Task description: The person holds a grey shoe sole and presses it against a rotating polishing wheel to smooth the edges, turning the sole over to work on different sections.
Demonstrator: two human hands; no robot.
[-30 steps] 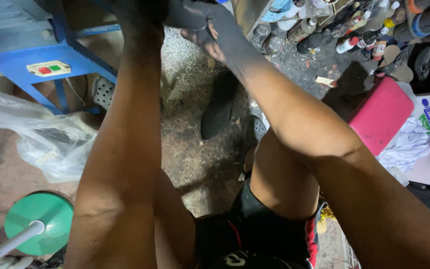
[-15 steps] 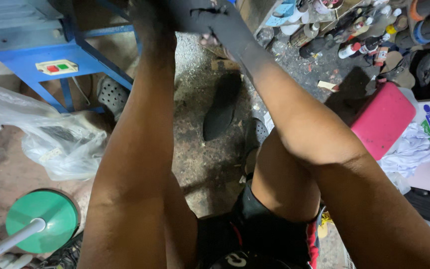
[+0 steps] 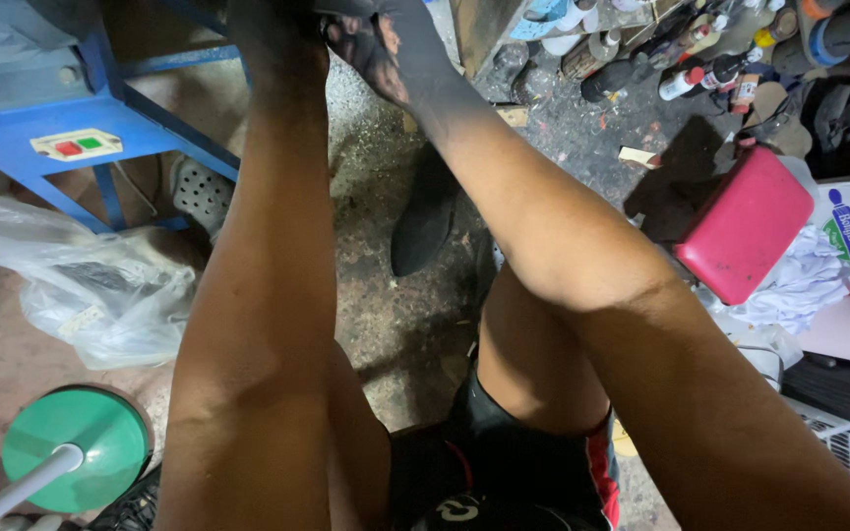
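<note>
Both arms reached toward twelve o'clock; the soot-blackened right hand point(image 3: 371, 49) and left hand point(image 3: 277, 25) met at the frame's top edge, nearer each other than anything else, fingers cropped, grip and held thing untellable; a black sole point(image 3: 425, 221) lay below

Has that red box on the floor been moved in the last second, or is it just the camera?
Cannot tell of any real move: the red box keeps its place beside the white cloth; only the view shifts slightly.
</note>
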